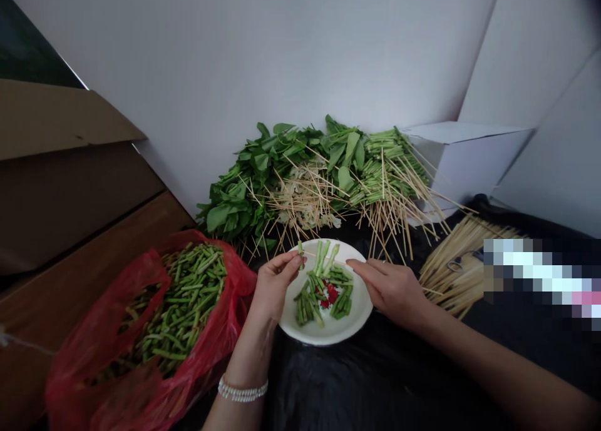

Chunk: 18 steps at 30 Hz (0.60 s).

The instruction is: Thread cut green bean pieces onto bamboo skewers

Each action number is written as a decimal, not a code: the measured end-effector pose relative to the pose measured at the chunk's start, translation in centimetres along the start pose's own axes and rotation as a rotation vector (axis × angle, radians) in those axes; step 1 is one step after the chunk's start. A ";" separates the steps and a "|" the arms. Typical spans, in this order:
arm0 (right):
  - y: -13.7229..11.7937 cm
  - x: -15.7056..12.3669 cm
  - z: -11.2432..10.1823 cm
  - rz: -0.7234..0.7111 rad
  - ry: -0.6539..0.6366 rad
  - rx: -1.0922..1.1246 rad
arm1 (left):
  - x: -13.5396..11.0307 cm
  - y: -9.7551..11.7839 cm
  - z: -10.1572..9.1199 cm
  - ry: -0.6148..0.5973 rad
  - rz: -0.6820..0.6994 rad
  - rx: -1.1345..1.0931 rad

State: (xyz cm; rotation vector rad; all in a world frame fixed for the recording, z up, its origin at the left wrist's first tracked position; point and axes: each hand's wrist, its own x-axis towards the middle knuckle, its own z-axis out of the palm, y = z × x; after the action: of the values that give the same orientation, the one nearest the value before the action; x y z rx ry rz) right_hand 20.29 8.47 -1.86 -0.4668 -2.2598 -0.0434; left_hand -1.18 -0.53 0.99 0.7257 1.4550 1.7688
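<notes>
Left hand [276,285] pinches a cut green stem piece [300,254] above a white plate [330,334]. Right hand [390,290] lies open by the plate rim, hands apart. Plate holds cut green stems [323,296]; a red plastic bag [66,381] holds many more.

- A makeshift food-prep corner; home or shop, cannot tell which
- Under both grips: a black plastic sheet [357,368] spread as the work surface
- Left of the left grip [275,287]: a red plastic bag [66,381] full of cut green stalks [188,306]
- Right beside that grip: a white plate [361,306] holding more stalks
- Beyond the plate: skewered leafy greens [260,162] heaped against a white wall [235,55]
- Right of the right grip [394,290]: bundled bamboo skewers [451,274]
</notes>
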 end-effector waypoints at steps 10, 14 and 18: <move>0.0 0.0 0.2 0.000 0.003 -0.006 | -0.4 0.8 0.6 -0.014 -0.090 -0.175; 0.0 0.0 0.2 -0.005 0.007 0.000 | -0.3 0.5 0.4 -0.003 -0.096 -0.156; 0.0 0.0 0.2 -0.003 -0.007 -0.011 | -0.3 0.4 0.3 0.007 -0.081 -0.131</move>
State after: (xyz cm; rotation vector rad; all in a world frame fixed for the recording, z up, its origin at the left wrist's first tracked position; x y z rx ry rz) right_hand 20.18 8.51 -1.99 -0.4694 -2.2680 -0.0555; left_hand -0.82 -0.61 1.44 0.5859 1.3404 1.7865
